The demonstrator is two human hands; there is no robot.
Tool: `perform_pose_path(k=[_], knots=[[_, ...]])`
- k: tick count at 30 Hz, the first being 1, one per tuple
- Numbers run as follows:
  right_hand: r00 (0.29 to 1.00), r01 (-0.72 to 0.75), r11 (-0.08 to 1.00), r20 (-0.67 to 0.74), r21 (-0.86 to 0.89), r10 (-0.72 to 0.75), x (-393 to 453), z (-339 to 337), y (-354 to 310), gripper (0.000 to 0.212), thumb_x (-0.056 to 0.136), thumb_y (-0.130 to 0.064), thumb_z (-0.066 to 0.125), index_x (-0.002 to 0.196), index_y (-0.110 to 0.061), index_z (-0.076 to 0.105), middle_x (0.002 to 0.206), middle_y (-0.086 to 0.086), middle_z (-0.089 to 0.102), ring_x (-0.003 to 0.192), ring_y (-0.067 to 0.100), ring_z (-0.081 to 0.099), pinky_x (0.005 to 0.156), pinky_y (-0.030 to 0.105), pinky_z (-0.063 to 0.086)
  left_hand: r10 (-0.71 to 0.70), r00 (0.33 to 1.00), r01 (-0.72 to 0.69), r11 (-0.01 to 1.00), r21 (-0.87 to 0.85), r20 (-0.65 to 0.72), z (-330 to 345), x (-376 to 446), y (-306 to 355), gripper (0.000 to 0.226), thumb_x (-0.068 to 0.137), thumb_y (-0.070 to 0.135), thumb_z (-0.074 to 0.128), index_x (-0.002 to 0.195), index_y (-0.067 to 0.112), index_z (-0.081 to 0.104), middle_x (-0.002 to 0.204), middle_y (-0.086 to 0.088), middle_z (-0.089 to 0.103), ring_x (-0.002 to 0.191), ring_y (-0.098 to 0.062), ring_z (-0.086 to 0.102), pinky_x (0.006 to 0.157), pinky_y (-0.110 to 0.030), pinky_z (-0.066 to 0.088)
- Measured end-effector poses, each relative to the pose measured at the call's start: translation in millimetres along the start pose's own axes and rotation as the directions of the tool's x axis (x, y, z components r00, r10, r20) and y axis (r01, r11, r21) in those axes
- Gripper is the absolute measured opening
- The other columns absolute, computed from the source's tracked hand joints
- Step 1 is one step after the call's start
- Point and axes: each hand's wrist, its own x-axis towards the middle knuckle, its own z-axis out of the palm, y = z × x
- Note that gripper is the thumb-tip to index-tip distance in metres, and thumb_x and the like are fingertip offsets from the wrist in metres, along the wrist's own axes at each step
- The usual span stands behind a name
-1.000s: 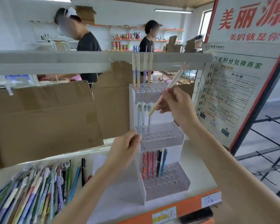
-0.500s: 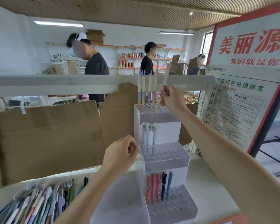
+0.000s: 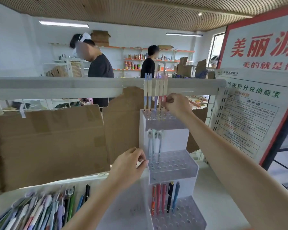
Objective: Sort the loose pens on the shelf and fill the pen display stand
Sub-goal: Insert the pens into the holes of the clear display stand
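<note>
A white three-tier pen display stand (image 3: 166, 140) stands on the shelf. Its top tier holds several upright pastel pens (image 3: 154, 93). My right hand (image 3: 177, 104) pinches the rightmost pink pen (image 3: 165, 90), which stands upright in the top tier. My left hand (image 3: 128, 165) grips the stand's left edge at the middle tier. Three pens with round white caps (image 3: 154, 143) stand in the middle tier. Several red, black and blue pens (image 3: 165, 196) fill the back row of the bottom tier. Loose pens (image 3: 40, 209) lie piled at the lower left.
Brown cardboard sheets (image 3: 47, 143) lean behind the shelf. A white shelf rail (image 3: 65, 85) crosses above them. A red-framed poster board (image 3: 259, 97) stands close on the right. Two people stand at shelves beyond the rail.
My right hand carried the pink pen from in front of the middle tier up to the top tier and stood it upright beside the others. My left hand stayed on the stand. The view tilted upward.
</note>
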Motion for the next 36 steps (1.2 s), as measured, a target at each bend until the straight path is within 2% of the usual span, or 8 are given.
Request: perform_pose_path(k=[6, 11, 18, 20, 23, 28, 32, 36], knots=[[0.998, -0.045, 0.999, 0.044, -0.029, 0.046, 1.2, -2.5, 0.4, 0.017, 0.089, -0.019, 0.061, 0.076, -0.008, 0.062, 0.069, 0.002, 0.057, 0.070, 0.018, 0.051, 0.059, 0.025, 0.032, 0.005, 1.000, -0.005, 0.999, -0.034, 0.002, 1.7, -0.6, -0.3, 0.014, 0.090, 0.032, 0.057, 0.079, 0.024, 0.053, 0.084, 0.012, 0.055, 0.072, -0.005, 0.051, 0.067, -0.025, 0.046], [0.997, -0.031, 0.997, 0.067, -0.070, 0.036, -2.8, -3.3, 1.0, 0.013, 0.088, -0.018, 0.062, 0.085, -0.005, 0.064, 0.079, 0.006, 0.060, 0.076, 0.019, 0.051, 0.065, 0.023, 0.032, 0.003, 1.000, -0.002, 0.999, -0.046, 0.008, 3.0, -0.4, -1.0, 0.014, 0.090, 0.030, 0.056, 0.079, 0.024, 0.053, 0.083, 0.012, 0.055, 0.069, -0.005, 0.051, 0.065, -0.023, 0.045], [0.998, -0.052, 0.998, 0.029, 0.032, 0.051, -23.9, -16.5, -2.8, 0.030, 0.089, -0.019, 0.061, 0.114, -0.004, 0.058, 0.105, 0.008, 0.063, 0.091, 0.020, 0.056, 0.071, 0.024, 0.040, -0.033, 0.999, 0.033, 0.998, -0.058, 0.009, -0.4, -18.1, -12.6, 0.011, 0.090, 0.028, 0.056, 0.080, 0.024, 0.054, 0.081, 0.013, 0.055, 0.068, -0.004, 0.052, 0.064, -0.022, 0.044], [0.999, 0.017, 1.000, -0.031, -0.004, -0.017, -45.1, -17.2, -6.4, 0.023, 0.091, -0.015, 0.058, 0.111, -0.005, 0.057, 0.101, 0.006, 0.062, 0.086, 0.017, 0.056, 0.069, 0.022, 0.044, -0.079, 0.997, 0.080, 0.995, -0.052, 0.025, -1.4, -33.1, -21.2, 0.010, 0.090, 0.030, 0.057, 0.082, 0.022, 0.055, 0.081, 0.013, 0.056, 0.069, -0.005, 0.053, 0.066, -0.026, 0.046], [0.968, 0.234, 0.966, -0.067, -0.110, -0.242, -88.7, -6.9, -12.4, 0.015, 0.091, -0.009, 0.053, 0.104, -0.005, 0.059, 0.095, 0.002, 0.058, 0.084, 0.018, 0.055, 0.076, 0.027, 0.045, -0.162, 0.984, 0.163, 0.987, -0.001, 0.074, -6.6, -62.5, -38.3, 0.009, 0.089, 0.030, 0.057, 0.084, 0.023, 0.055, 0.082, 0.014, 0.056, 0.070, -0.007, 0.053, 0.067, -0.026, 0.044], [0.900, 0.424, 0.904, 0.136, -0.049, -0.415, -170.9, 38.8, -23.6, 0.014, 0.089, -0.009, 0.055, 0.103, -0.007, 0.059, 0.096, 0.000, 0.053, 0.082, 0.013, 0.046, 0.071, 0.023, 0.036, -0.336, 0.931, 0.318, 0.938, 0.137, 0.141, -22.8, -113.6, -74.0, 0.009, 0.089, 0.020, 0.057, 0.091, 0.012, 0.060, 0.091, 0.002, 0.059, 0.087, -0.017, 0.055, 0.072, -0.024, 0.037], [0.832, 0.334, 0.937, 0.437, 0.099, -0.343, -221.2, 103.5, -20.9, 0.021, 0.091, -0.013, 0.050, 0.111, -0.011, 0.057, 0.108, 0.001, 0.053, 0.095, 0.014, 0.050, 0.081, 0.025, 0.041, -0.502, 0.862, 0.477, 0.851, 0.222, 0.072, -27.2, -152.3, -98.5, 0.010, 0.087, 0.019, 0.059, 0.088, 0.010, 0.059, 0.094, -0.006, 0.059, 0.094, -0.022, 0.055, 0.076, -0.028, 0.038], [0.728, 0.191, 0.978, 0.657, 0.083, -0.198, -252.5, 168.4, -19.1, 0.026, 0.093, -0.015, 0.046, 0.117, -0.009, 0.055, 0.115, 0.006, 0.055, 0.101, 0.022, 0.056, 0.081, 0.029, 0.045, -0.657, 0.753, 0.604, 0.669, 0.433, -0.037, -20.6, -180.3, -112.9, 0.038, 0.085, 0.034, 0.058, 0.113, 0.010, 0.050, 0.119, -0.012, 0.044, 0.113, -0.030, 0.044, 0.093, -0.036, 0.036]])
